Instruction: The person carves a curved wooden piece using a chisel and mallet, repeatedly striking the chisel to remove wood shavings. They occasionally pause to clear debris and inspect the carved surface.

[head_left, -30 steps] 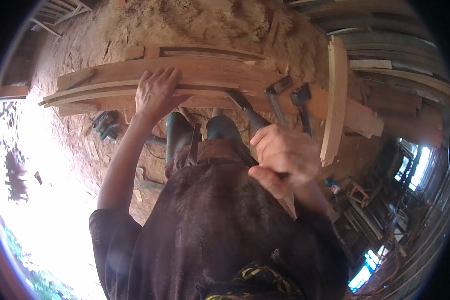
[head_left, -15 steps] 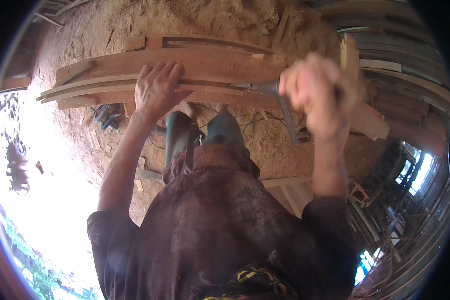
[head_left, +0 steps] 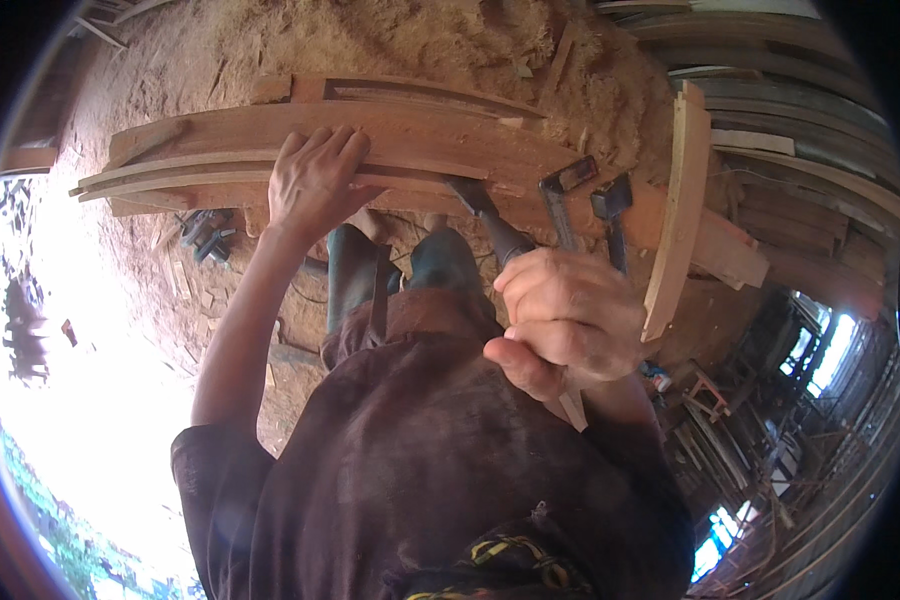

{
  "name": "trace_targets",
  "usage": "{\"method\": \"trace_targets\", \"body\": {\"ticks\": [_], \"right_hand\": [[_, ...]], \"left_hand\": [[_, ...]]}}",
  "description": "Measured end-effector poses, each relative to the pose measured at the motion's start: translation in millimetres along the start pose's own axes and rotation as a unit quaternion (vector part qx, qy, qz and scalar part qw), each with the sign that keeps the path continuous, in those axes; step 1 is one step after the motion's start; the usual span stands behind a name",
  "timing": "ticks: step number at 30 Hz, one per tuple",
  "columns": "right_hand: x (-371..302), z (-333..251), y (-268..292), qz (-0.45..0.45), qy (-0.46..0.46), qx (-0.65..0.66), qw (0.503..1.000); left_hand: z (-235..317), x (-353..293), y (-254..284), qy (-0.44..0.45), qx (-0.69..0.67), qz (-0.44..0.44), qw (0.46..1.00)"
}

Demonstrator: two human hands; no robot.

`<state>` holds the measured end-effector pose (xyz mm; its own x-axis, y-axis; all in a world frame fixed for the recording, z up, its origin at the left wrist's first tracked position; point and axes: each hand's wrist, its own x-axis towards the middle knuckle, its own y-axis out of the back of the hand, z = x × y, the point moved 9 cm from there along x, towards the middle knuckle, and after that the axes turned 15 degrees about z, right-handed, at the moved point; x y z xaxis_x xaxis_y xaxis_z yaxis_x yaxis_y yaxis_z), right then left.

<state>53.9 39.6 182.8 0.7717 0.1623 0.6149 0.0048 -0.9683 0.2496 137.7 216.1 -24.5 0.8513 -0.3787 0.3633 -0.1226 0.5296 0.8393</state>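
Note:
My left hand (head_left: 315,180) presses down on a narrow wooden strip (head_left: 190,178), its fingers closed over the strip and the wide plank beneath. That wide plank (head_left: 420,130) lies crosswise in front of my legs. In my right hand (head_left: 575,320) is a chisel (head_left: 505,235) with a dark handle, gripped in a fist. Its flat blade slants toward the right part of the strip, near the plank's front edge. Whether the blade's tip touches the wood is hard to tell. My right fist hides the rear of the handle.
Right of the chisel, a dark-headed hammer-like tool (head_left: 610,200) and a metal square-like tool (head_left: 558,210) rest by the plank. A pale wooden piece (head_left: 678,210) crosses the plank's right end. Long boards (head_left: 800,110) are stacked far right. Dark tools (head_left: 208,235) lie on the dirt at left.
My right hand has swung down and toward my body, tilting the chisel from nearly level to a steep slant. Both tools at right are now uncovered. My left hand stays in place.

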Motion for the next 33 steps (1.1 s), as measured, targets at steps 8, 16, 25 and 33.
{"method": "trace_targets", "body": {"ticks": [8,16,25,33], "right_hand": [[56.0,105.8,60.0,0.115,-0.307,0.093,0.94],[-31.2,63.2,76.1,0.388,-0.215,0.154,0.883],[-33.1,51.1,36.9,0.288,-0.206,0.157,0.922],[-58.0,25.9,14.8,0.288,-0.14,0.055,0.946]], "left_hand": [[-0.9,1.6,-3.1,-0.002,0.018,-0.026,0.999],[-0.7,2.0,-2.7,-0.012,-0.001,0.002,1.0],[-2.4,1.8,-1.2,-0.014,0.02,-0.002,1.0],[-0.3,0.0,-0.2,-0.02,0.011,0.009,1.0]]}}
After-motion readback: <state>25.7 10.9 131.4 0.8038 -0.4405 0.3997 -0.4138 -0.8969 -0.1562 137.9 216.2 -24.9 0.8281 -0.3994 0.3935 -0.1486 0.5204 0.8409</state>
